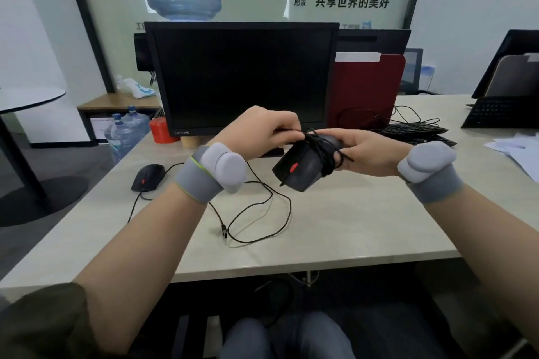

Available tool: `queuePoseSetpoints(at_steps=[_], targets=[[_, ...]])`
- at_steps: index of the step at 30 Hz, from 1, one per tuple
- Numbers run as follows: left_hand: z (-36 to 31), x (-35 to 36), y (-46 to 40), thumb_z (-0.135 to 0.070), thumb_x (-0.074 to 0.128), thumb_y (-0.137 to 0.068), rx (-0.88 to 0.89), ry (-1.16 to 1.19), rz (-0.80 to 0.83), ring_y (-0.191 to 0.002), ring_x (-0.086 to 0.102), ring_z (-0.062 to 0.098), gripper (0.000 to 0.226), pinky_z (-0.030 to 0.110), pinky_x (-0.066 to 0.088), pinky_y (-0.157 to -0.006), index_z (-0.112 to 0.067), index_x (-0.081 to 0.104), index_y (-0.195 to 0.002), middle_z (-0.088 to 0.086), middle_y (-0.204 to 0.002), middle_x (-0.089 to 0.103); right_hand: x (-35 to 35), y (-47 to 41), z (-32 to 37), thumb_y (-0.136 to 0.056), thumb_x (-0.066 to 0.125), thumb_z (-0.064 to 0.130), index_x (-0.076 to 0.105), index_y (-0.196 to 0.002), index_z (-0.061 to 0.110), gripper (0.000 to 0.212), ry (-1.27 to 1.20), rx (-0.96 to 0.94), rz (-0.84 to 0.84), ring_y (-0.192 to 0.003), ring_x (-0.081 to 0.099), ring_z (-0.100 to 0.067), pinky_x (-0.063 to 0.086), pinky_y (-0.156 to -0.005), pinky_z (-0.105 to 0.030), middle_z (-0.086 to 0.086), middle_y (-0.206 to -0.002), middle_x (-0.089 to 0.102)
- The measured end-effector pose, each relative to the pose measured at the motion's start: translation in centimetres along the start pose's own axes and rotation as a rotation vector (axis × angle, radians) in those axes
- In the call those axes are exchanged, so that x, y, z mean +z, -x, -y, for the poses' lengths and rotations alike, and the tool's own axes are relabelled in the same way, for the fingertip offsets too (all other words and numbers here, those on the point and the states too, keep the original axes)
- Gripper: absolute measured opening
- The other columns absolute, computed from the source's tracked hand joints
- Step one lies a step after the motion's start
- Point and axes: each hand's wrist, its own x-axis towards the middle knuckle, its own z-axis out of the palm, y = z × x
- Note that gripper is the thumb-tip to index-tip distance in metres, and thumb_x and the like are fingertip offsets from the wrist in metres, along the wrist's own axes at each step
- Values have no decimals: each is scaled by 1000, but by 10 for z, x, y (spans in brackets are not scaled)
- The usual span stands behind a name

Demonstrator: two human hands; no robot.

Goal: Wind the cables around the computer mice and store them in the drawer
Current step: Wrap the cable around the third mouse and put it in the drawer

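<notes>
A black mouse with a red scroll wheel (300, 169) is held above the desk, its thin black cable (322, 151) wrapped in several turns around its rear. My right hand (367, 151) grips the mouse's rear end. My left hand (262, 128) pinches the cable just above the mouse. A second black mouse (147, 176) lies on the desk at the left. Its loose cable (262, 213) loops across the desk and ends in a USB plug (224, 231). No drawer is in view.
A black Lenovo monitor (242, 79) stands right behind my hands, beside a red folder (364, 90). A red cup (162, 131), keyboards (414, 130), a laptop (501, 108) and papers (516, 148) sit on the beige desk (350, 227). Water bottles (125, 131) stand on the floor at left.
</notes>
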Motion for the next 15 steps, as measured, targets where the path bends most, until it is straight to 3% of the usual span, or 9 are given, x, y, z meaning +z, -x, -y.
queuePoseSetpoints(at_steps=[2,6,9,11,13,15], targets=[[3,0,0,-31,51,-93,-18,158,-15,-58,51,-1,14,9,41,-59,-22,57,-83,-11,-63,55,-1,0,-3,-60,85,24,56,-122,13,69,-177,-31,57,-92,59,-16,49,-84,-26,-4,-104,65],[12,7,-2,-28,50,-93,-74,378,-90,-58,56,5,7,10,46,-58,-24,54,-88,6,-73,61,4,-4,-3,-79,59,14,50,-124,-5,49,-376,-142,-24,-104,54,-24,32,-105,-37,-14,-110,61],[17,14,-1,-20,49,-94,-190,658,-171,-46,50,6,7,20,49,-52,-24,50,-89,1,-68,52,7,-4,7,-58,83,23,73,-99,11,43,-538,-253,-5,-93,65,-9,48,-88,-19,2,-99,73],[20,19,0,-20,45,-96,-272,692,-223,-41,44,3,10,22,47,-51,-23,49,-88,-4,-64,48,8,-5,20,-50,88,24,77,-87,16,39,-664,-304,-13,-80,62,-4,47,-74,-11,6,-91,72],[16,25,0,-22,42,-97,-321,672,-207,-43,41,4,10,23,45,-51,-20,50,-91,-5,-63,45,10,-10,28,-52,85,19,75,-73,17,23,-845,-362,-96,-67,56,-4,47,-60,-11,5,-80,67],[6,30,-4,-23,38,-97,-348,573,-164,-48,40,6,15,23,44,-50,-17,52,-98,-6,-63,44,11,-17,32,-70,73,14,70,-69,16,4,-884,-409,-326,-62,52,-5,47,-56,-13,5,-73,61]])
